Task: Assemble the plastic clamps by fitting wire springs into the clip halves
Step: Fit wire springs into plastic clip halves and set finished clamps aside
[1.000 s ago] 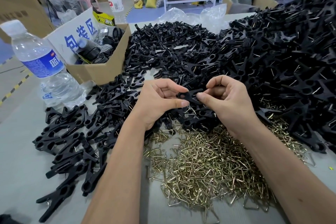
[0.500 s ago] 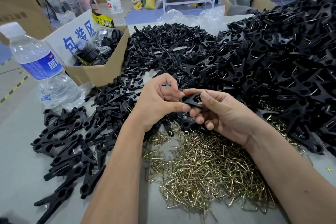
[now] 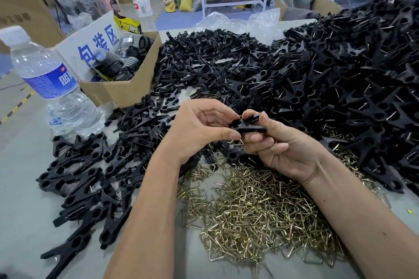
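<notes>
Between both hands I hold black plastic clip halves (image 3: 246, 125) above the table's middle. My left hand (image 3: 199, 129) pinches their left end with thumb and fingers. My right hand (image 3: 283, 145), palm up, curls round their right end. A brass wire spring (image 3: 238, 142) shows just below the clip, under my left thumb; whether it is fitted I cannot tell. A heap of brass wire springs (image 3: 260, 210) lies under my wrists. Loose black clip halves (image 3: 215, 61) fill the table behind.
A large mound of black clamps (image 3: 351, 79) rises at the right. More clamps (image 3: 84, 179) lie spread at the left. A water bottle (image 3: 52, 84) stands at the left edge, beside a cardboard box (image 3: 122, 93) of dark parts. Clear plastic bags (image 3: 238, 22) lie at the back.
My right hand has turned palm up and closed round the clip's right end. Both hands stayed above the spring heap, with the clip now held level between them.
</notes>
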`<state>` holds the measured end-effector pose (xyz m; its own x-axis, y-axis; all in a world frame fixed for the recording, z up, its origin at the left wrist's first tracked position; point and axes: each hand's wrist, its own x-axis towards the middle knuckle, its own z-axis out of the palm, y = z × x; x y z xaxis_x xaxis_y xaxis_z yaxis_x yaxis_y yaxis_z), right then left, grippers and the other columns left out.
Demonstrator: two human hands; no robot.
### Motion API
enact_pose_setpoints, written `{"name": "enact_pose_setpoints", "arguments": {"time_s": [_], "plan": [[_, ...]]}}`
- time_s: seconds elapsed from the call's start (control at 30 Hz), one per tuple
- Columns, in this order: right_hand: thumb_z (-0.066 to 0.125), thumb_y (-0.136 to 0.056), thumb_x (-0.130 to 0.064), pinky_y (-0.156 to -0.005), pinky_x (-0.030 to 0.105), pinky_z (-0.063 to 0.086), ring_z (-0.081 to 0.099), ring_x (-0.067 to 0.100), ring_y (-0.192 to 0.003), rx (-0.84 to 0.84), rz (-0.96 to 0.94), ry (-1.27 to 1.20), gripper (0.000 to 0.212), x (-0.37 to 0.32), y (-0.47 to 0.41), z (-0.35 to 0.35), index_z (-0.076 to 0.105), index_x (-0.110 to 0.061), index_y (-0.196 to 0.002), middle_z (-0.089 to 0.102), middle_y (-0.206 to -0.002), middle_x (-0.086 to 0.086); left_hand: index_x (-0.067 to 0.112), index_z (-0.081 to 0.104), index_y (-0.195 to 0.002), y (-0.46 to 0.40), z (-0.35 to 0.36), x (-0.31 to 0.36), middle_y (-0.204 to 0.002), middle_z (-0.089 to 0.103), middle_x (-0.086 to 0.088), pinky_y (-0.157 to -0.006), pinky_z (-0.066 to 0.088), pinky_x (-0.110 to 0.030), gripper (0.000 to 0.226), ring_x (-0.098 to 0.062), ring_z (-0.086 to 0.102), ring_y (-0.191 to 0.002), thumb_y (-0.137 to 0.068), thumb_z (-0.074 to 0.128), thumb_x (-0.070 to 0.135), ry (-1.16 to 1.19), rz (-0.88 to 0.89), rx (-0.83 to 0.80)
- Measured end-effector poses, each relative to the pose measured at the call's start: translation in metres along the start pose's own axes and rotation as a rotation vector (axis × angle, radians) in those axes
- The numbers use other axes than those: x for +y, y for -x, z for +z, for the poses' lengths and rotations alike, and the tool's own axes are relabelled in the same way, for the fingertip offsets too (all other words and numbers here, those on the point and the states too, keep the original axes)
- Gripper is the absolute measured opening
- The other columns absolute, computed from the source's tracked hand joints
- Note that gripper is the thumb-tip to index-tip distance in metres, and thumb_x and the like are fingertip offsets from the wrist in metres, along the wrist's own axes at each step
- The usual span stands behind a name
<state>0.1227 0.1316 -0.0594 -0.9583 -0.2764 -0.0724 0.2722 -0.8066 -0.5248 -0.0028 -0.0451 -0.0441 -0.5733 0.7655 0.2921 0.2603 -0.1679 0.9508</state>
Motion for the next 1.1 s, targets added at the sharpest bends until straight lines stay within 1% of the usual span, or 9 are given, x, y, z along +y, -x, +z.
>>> {"name": "enact_pose_setpoints", "arguments": {"time_s": [0.13, 0.3, 0.63, 0.73, 0.8, 0.87, 0.93, 1.03, 1.1], "plan": [[0.085, -0.083, -0.007, -0.044, 0.010, 0.048, 0.054, 0.010, -0.062, -0.074, 0.043, -0.086, 0.031, 0.000, -0.001, -0.001, 0.070, -0.005, -0.110, 0.055, -0.080, 0.015, 0.017, 0.080, -0.085, 0.000, 0.001, 0.003, -0.080, 0.076, -0.004, -0.070, 0.057, -0.020, 0.031, -0.012, 0.070, -0.075, -0.057, 0.093, 0.010, -0.035, 0.004, 0.021], [0.067, -0.098, -0.005, -0.050, 0.013, 0.050, 0.040, 0.012, -0.070, -0.176, 0.124, -0.241, 0.018, 0.000, -0.001, -0.001, 0.062, -0.002, -0.115, 0.055, -0.085, 0.022, 0.019, 0.079, -0.075, 0.000, 0.006, 0.007, -0.070, 0.075, 0.000, -0.063, 0.054, -0.016, 0.030, -0.007, 0.070, -0.066, -0.051, 0.096, 0.018, -0.079, 0.002, 0.019], [0.067, -0.098, -0.003, -0.041, 0.020, 0.053, 0.040, 0.010, -0.061, -0.119, 0.118, -0.232, 0.012, 0.000, 0.000, -0.004, 0.064, -0.001, -0.109, 0.055, -0.077, 0.020, 0.018, 0.074, -0.074, 0.000, 0.007, 0.006, -0.066, 0.075, -0.004, -0.061, 0.054, -0.017, 0.031, -0.013, 0.073, -0.061, -0.053, 0.098, 0.016, -0.121, -0.002, 0.025], [0.071, -0.095, -0.004, -0.039, 0.019, 0.052, 0.039, 0.008, -0.059, -0.127, 0.093, -0.220, 0.015, 0.000, 0.000, -0.007, 0.067, -0.001, -0.109, 0.056, -0.074, 0.018, 0.015, 0.072, -0.078, -0.001, 0.007, 0.006, -0.069, 0.076, -0.006, -0.063, 0.058, -0.024, 0.038, -0.018, 0.074, -0.063, -0.053, 0.099, 0.022, -0.142, 0.003, 0.066], [0.079, -0.089, -0.010, -0.037, 0.015, 0.049, 0.043, 0.006, -0.055, -0.098, 0.020, -0.111, 0.023, -0.002, 0.001, -0.008, 0.072, -0.003, -0.110, 0.056, -0.072, 0.012, 0.015, 0.072, -0.081, -0.002, 0.010, 0.007, -0.073, 0.077, -0.007, -0.065, 0.061, -0.029, 0.039, -0.020, 0.072, -0.066, -0.054, 0.099, 0.023, -0.141, -0.003, 0.100], [0.086, -0.083, -0.022, -0.035, 0.012, 0.044, 0.049, 0.003, -0.053, 0.001, -0.106, 0.124, 0.032, -0.009, 0.001, -0.005, 0.076, -0.010, -0.111, 0.055, -0.070, 0.005, 0.011, 0.072, -0.086, -0.003, 0.014, 0.007, -0.077, 0.078, -0.005, -0.067, 0.060, -0.027, 0.037, -0.018, 0.073, -0.070, -0.060, 0.097, 0.017, -0.130, -0.009, 0.144], [0.083, -0.085, -0.031, -0.038, 0.011, 0.041, 0.049, 0.005, -0.055, 0.197, -0.296, 0.393, 0.034, -0.024, 0.000, 0.002, 0.077, -0.015, -0.114, 0.057, -0.070, 0.001, 0.009, 0.072, -0.089, -0.006, 0.016, 0.006, -0.077, 0.078, -0.002, -0.067, 0.059, -0.022, 0.031, -0.015, 0.073, -0.071, -0.068, 0.095, 0.012, -0.148, -0.036, 0.223], [0.079, -0.085, -0.033, -0.043, 0.018, 0.044, 0.053, 0.009, -0.053, 0.596, -0.603, 0.838, 0.034, -0.060, -0.006, 0.014, 0.079, -0.019, -0.115, 0.065, -0.066, -0.001, 0.015, 0.073, -0.084, -0.016, 0.002, 0.007, -0.068, 0.075, 0.004, -0.070, 0.058, -0.024, 0.021, -0.010, 0.071, -0.066, -0.077, 0.092, 0.017, -0.395, -0.094, 0.357], [0.084, -0.083, -0.038, -0.055, 0.027, 0.054, 0.059, 0.013, -0.055, 0.922, -0.717, 1.244, 0.047, -0.085, -0.011, 0.020, 0.075, -0.022, -0.126, 0.069, -0.067, 0.003, 0.022, 0.072, -0.081, -0.024, -0.018, 0.009, -0.066, 0.072, 0.009, -0.069, 0.054, -0.021, 0.018, -0.002, 0.068, -0.064, -0.079, 0.090, 0.020, -0.603, -0.161, 0.403]]}}
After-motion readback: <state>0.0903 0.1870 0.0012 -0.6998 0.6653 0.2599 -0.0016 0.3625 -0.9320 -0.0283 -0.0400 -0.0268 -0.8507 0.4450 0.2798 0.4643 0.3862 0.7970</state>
